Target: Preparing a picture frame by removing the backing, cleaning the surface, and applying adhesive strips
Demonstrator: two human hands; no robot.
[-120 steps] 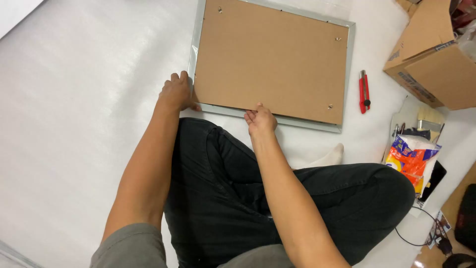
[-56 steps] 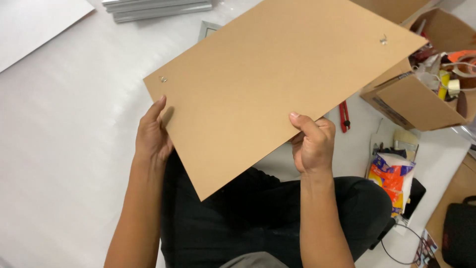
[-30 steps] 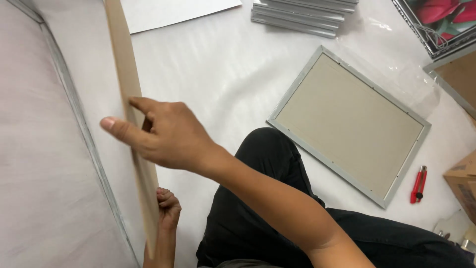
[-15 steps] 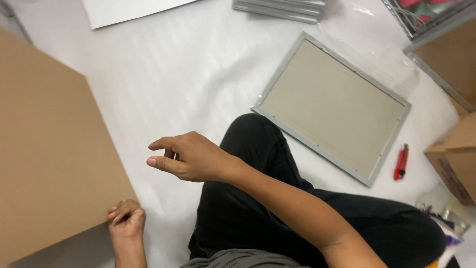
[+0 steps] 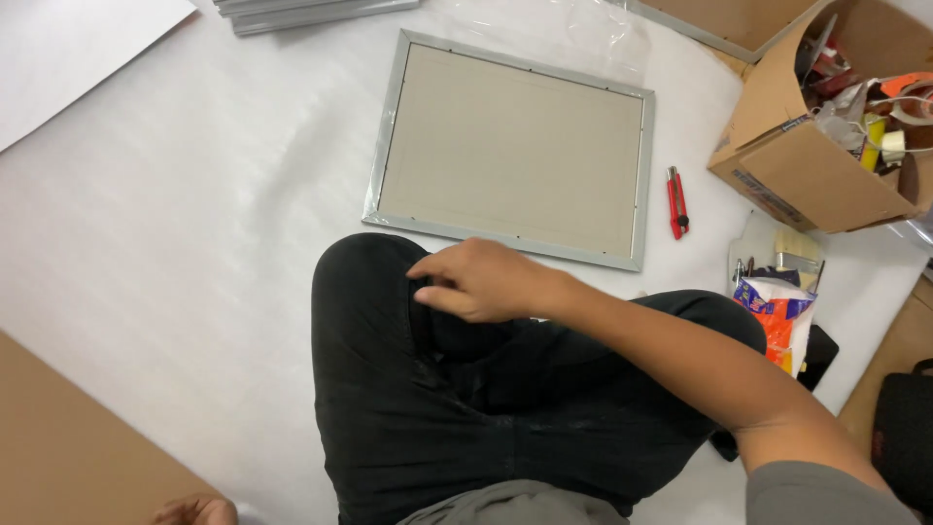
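Now the right hand (image 5: 476, 280), fingers loosely curled and holding nothing, hovers over the knee, near the grey frame (image 5: 512, 148). Far left, the left hand (image 5: 194, 510) touches the brown board (image 5: 68, 437); its grip cannot be told.

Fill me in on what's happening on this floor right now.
A person sits cross-legged on a white sheet. Their right hand hovers empty over their knee, just short of a grey picture frame lying backless. Their left hand rests at the edge of the brown backing board set aside. A red utility knife lies beside the frame.
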